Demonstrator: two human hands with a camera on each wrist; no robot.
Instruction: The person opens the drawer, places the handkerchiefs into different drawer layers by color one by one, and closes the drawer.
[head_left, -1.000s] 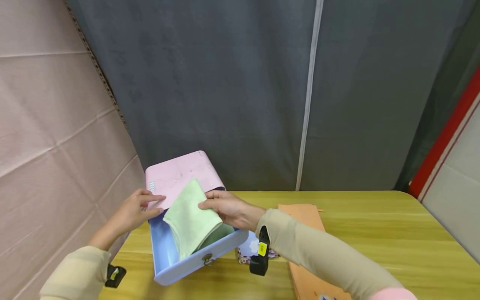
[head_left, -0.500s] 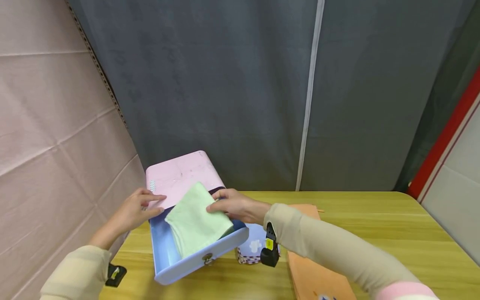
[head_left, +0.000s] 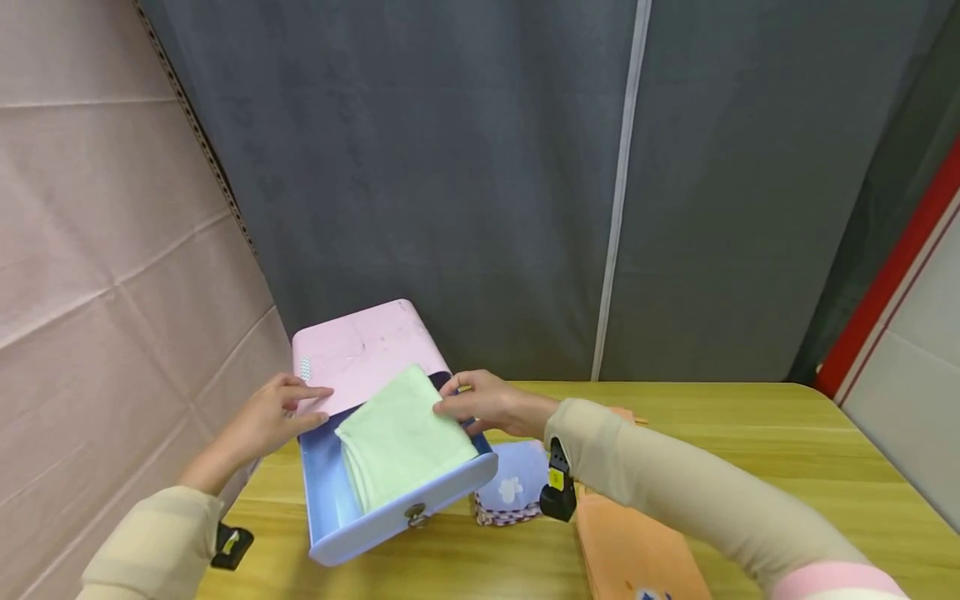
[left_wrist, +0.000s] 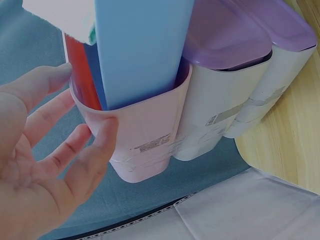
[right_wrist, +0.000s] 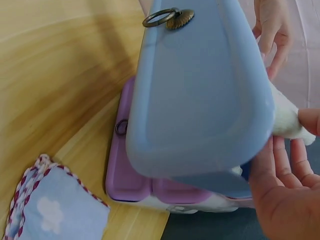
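Note:
A stack of small drawers with a pink top shell (head_left: 367, 343) stands at the left of the table, its blue drawer (head_left: 322, 467) pulled out. Inside that drawer lies a folded pale green cloth (head_left: 408, 437), rising toward the back right. My right hand (head_left: 491, 404) pinches the cloth at its right edge. In the right wrist view the cloth's end (right_wrist: 290, 120) sits between my fingers beside the drawer wall. My left hand (head_left: 273, 417) touches the left front of the pink shell with spread fingers, also seen around its edge in the left wrist view.
Purple drawers (right_wrist: 132, 170) sit shut below the blue one. Right of the stack lies a folded blue cloth (head_left: 513, 483) with a braided edge. An orange folded item (head_left: 637, 542) lies under my right forearm. A grey curtain (head_left: 450, 167) hangs behind.
My right hand has moved rightward, drawing the green cloth's right side along so it lies flatter and wider in the drawer. My left hand stays in place.

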